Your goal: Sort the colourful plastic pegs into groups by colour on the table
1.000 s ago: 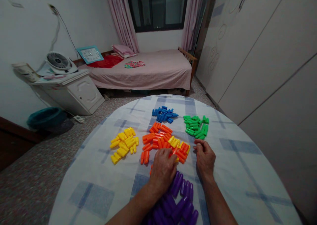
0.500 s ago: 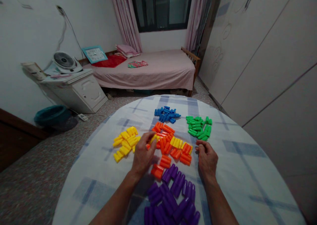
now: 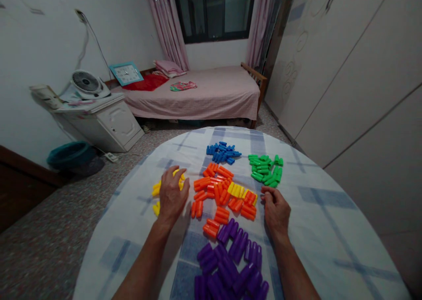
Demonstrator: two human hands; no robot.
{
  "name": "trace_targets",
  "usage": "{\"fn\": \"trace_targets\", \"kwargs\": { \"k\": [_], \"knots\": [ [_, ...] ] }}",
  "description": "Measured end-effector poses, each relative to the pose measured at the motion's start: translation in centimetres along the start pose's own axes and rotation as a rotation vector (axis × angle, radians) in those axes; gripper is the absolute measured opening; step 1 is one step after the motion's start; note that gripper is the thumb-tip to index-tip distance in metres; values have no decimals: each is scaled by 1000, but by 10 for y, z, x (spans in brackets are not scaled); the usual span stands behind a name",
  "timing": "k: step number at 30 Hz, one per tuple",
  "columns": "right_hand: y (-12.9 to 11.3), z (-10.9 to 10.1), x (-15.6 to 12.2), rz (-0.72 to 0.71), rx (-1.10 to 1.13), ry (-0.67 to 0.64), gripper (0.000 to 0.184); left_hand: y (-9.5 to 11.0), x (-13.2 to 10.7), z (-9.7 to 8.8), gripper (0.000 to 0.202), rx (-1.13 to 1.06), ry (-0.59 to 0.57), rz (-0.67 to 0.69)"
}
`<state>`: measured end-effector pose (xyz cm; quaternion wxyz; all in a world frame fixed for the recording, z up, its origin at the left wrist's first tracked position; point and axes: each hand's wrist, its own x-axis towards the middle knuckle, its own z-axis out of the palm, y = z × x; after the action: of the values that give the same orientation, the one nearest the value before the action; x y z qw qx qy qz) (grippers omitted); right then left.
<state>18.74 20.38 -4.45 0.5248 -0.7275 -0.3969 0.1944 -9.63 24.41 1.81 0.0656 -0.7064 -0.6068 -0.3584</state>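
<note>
My left hand [image 3: 170, 197] is over the pile of yellow plastic pieces [image 3: 156, 189], covering most of it. Its thumb and fingers are apart, with some yellow showing between them. To the right of it lies a spread of orange plastic pieces [image 3: 217, 192], with a few yellow pieces [image 3: 236, 189] lying among them. My right hand [image 3: 276, 212] rests on the table just right of the orange pieces and below the green pieces [image 3: 263, 170]. Its fingers are loosely curled, and I see nothing in them. Purple pieces [image 3: 227, 265] lie heaped between my forearms.
Blue pieces [image 3: 222, 152] form a pile toward the table's far side. A checked cloth covers the round table [image 3: 316, 229]. Beyond it are a bed [image 3: 217, 89], a white cabinet [image 3: 115, 124] carrying a fan [image 3: 87, 82], a bin [image 3: 70, 155] and a wardrobe [image 3: 349, 93].
My left hand has moved left from the orange pieces, where it had a yellow piece at its fingertips, to the yellow pile, and its fingers have spread. My right hand has stayed put.
</note>
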Motion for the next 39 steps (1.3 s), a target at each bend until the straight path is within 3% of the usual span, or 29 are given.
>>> {"fn": "trace_targets", "kwargs": {
  "k": [4, 8, 11, 16, 20, 26, 32, 36, 39],
  "knots": [
    [1, 1, 0, -3, -10, 0, 35, 41, -12, 8, 28, -177, -242, 189],
    [3, 1, 1, -2, -6, -14, 34, 74, -9, 24, 51, -161, -523, 442],
    [5, 2, 1, -10, 5, -27, 34, 88, 3, 45, 52, -66, -635, 519],
    [7, 3, 1, -25, -7, -22, 34, 98, 20, 83, 35, 5, -798, 644],
    [7, 3, 1, -53, -14, -27, 34, 104, 28, 93, 29, 8, -819, 704],
    [6, 3, 1, -72, -47, -29, 34, 106, 30, 85, 26, 27, -755, 700],
    [5, 3, 0, -105, -71, -35, 33, 111, 22, 84, 21, 29, -789, 766],
    [6, 2, 1, -97, -80, -40, 34, 111, 23, 80, 19, -16, -769, 727],
    [6, 1, 2, -88, -87, -56, 35, 101, 28, 72, 21, -74, -724, 648]
  ]
}}
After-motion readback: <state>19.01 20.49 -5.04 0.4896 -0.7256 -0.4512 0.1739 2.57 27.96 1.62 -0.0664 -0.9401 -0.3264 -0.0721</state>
